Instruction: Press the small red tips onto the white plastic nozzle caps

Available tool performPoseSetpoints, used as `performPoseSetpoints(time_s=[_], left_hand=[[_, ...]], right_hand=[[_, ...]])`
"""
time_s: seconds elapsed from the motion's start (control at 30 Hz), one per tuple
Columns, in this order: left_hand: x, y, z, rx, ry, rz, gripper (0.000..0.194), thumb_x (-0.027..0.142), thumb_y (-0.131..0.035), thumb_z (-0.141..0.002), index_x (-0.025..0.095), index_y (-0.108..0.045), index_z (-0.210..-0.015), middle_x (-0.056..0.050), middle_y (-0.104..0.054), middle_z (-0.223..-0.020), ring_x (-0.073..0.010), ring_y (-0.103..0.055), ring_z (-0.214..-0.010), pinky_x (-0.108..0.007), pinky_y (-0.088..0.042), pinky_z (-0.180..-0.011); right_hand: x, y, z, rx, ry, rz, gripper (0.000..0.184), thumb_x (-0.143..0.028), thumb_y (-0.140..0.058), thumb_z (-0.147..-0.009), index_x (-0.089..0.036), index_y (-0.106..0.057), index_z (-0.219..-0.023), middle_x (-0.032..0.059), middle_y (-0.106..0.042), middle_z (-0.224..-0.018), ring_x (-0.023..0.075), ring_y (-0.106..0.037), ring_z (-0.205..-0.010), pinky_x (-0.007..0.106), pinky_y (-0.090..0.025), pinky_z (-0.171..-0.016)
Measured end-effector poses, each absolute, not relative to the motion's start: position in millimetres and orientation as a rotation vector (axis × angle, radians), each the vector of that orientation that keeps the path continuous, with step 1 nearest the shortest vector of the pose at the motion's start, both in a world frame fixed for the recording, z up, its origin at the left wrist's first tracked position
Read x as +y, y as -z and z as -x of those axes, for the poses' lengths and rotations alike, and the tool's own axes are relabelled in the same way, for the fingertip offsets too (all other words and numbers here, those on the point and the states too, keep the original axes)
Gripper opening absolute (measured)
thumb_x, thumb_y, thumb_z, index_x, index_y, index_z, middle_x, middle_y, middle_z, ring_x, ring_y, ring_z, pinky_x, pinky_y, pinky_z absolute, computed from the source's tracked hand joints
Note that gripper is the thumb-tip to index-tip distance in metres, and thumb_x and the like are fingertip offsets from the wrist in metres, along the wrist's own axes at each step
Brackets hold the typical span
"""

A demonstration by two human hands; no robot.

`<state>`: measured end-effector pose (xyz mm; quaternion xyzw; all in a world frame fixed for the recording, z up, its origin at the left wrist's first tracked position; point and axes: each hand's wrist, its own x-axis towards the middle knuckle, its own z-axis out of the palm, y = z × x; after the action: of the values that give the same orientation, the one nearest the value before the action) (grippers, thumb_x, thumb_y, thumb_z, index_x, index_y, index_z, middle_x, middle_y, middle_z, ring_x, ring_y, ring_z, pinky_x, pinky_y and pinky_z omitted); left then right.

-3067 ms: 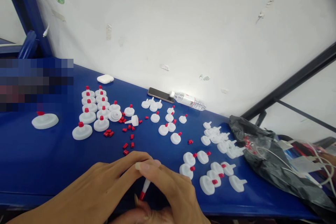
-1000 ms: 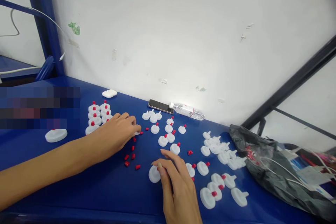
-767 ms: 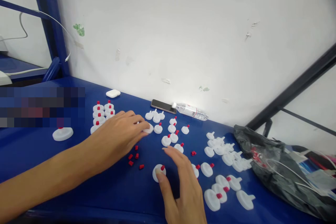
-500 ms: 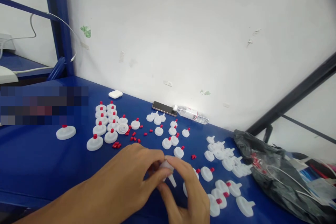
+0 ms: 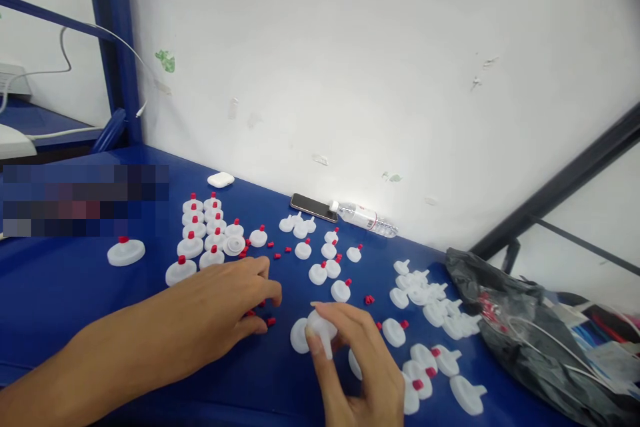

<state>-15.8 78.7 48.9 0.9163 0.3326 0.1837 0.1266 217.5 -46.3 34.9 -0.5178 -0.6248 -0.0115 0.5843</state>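
My right hand (image 5: 357, 360) pinches a white plastic nozzle cap (image 5: 324, 332) between thumb and fingers, its bare spout pointing down toward me. Just left of it, a white round cap (image 5: 299, 336) lies on the blue table. Over the small red tips my left hand (image 5: 227, 300) is spread, thumb and fingers apart. One red tip (image 5: 271, 321) lies right by the left thumb; a few others are partly hidden under that hand. Rows of white caps with red tips (image 5: 190, 248) stand beyond the left hand.
Bare-spouted white caps (image 5: 417, 290) are piled at the right, beside a dark plastic bag (image 5: 550, 347). Near the wall lie a phone (image 5: 313, 207), a clear bottle (image 5: 367, 217) and a white case (image 5: 221, 179). More red-tipped caps (image 5: 341, 291) are scattered mid-table.
My left hand has left the cap that both hands were around and moved left to the red tips, its fingers now apart. The right hand still holds the nozzle cap.
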Motion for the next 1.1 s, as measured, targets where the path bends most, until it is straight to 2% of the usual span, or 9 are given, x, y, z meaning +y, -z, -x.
performPoseSetpoints(time_s=[0.23,0.33,0.53,0.6,0.67,0.7,0.83,1.0,1.1], left_hand=[[73.5,-43.3,-9.3,0.911,-0.518,-2.724,0.032,-0.003,-0.068,-0.102,0.028,-0.077,-0.099,-0.002,-0.075,-0.105,-0.0231,-0.072,-0.084,-0.039,-0.036,-0.068],[77.2,-50.6,-13.4,0.908,-0.559,-2.73,0.029,-0.002,-0.071,-0.1,0.026,-0.076,-0.094,-0.003,-0.077,-0.1,-0.0244,-0.073,-0.084,-0.038,-0.033,-0.063],[77.8,-63.9,-18.7,0.848,-0.824,-2.621,0.026,0.012,-0.064,-0.115,0.028,-0.084,-0.113,-0.001,-0.085,-0.104,-0.0233,-0.081,-0.094,-0.035,-0.049,-0.076],[71.9,-72.2,-21.1,0.783,-0.925,-2.56,0.032,0.019,-0.056,-0.123,0.031,-0.087,-0.123,0.0,-0.085,-0.113,-0.0189,-0.082,-0.096,-0.031,-0.053,-0.08],[62.4,-84.9,-23.1,0.676,-0.985,-2.453,0.039,0.025,-0.052,-0.127,0.034,-0.089,-0.121,0.003,-0.083,-0.112,-0.0122,-0.076,-0.084,-0.025,-0.053,-0.073],[57.1,-91.9,-24.2,0.604,-1.009,-2.341,0.037,0.026,-0.056,-0.126,0.034,-0.09,-0.117,0.004,-0.082,-0.106,-0.01,-0.07,-0.074,-0.024,-0.05,-0.067],[40.5,-108.4,-30.3,0.567,-0.911,-2.041,0.018,0.03,-0.078,-0.116,0.033,-0.093,-0.107,0.007,-0.086,-0.099,-0.0098,-0.071,-0.077,-0.02,-0.051,-0.069],[40.4,-88.5,-42.1,0.433,-1.008,-2.04,0.022,0.01,-0.081,-0.104,0.029,-0.091,-0.099,0.005,-0.087,-0.095,-0.0094,-0.072,-0.074,-0.018,-0.046,-0.061],[40.6,-84.4,-43.1,0.403,-1.048,-2.068,0.018,0.013,-0.083,-0.107,0.028,-0.091,-0.102,0.004,-0.087,-0.096,-0.0099,-0.071,-0.072,-0.019,-0.048,-0.061]], right_hand=[[-42.2,-28.6,-221.6,-1.496,-0.03,1.209,0.036,-0.013,-0.077,-0.113,-0.038,-0.092,-0.135,0.0004,-0.089,-0.12,0.0148,-0.081,-0.078,0.027,-0.072,-0.08],[-42.5,-28.8,-221.4,-1.486,-0.028,1.197,0.044,-0.01,-0.077,-0.112,-0.042,-0.09,-0.14,-0.0024,-0.089,-0.119,0.0131,-0.079,-0.078,0.024,-0.071,-0.081],[-47.6,-32.2,-217.0,-1.455,-0.059,1.222,0.044,-0.016,-0.083,-0.109,-0.041,-0.09,-0.145,-0.002,-0.089,-0.113,0.0172,-0.079,-0.08,0.027,-0.07,-0.079],[-48.3,-33.0,-214.5,-1.455,-0.072,1.215,0.045,-0.015,-0.084,-0.108,-0.04,-0.089,-0.145,-0.0026,-0.087,-0.109,0.0165,-0.079,-0.08,0.025,-0.069,-0.079],[-48.1,-32.9,-212.8,-1.467,-0.072,1.199,0.043,-0.015,-0.083,-0.109,-0.039,-0.089,-0.144,-0.0027,-0.086,-0.106,0.0167,-0.079,-0.082,0.025,-0.068,-0.08],[-47.7,-32.4,-212.4,-1.476,-0.064,1.195,0.04,-0.015,-0.082,-0.109,-0.038,-0.089,-0.141,-0.0023,-0.085,-0.105,0.0174,-0.08,-0.082,0.025,-0.068,-0.08],[-46.0,-28.5,-213.4,-1.514,-0.014,1.202,0.023,-0.018,-0.08,-0.106,-0.033,-0.086,-0.121,-0.0024,-0.081,-0.096,0.0181,-0.077,-0.077,0.027,-0.064,-0.074],[-44.6,-24.2,-215.0,-1.53,0.004,1.234,0.018,-0.019,-0.075,-0.102,-0.033,-0.084,-0.11,-0.0043,-0.072,-0.086,0.0178,-0.07,-0.07,0.029,-0.054,-0.066],[-44.1,-25.0,-214.6,-1.512,0.032,1.235,0.015,-0.019,-0.074,-0.1,-0.032,-0.081,-0.103,-0.0054,-0.067,-0.082,0.017,-0.065,-0.067,0.03,-0.05,-0.064]])
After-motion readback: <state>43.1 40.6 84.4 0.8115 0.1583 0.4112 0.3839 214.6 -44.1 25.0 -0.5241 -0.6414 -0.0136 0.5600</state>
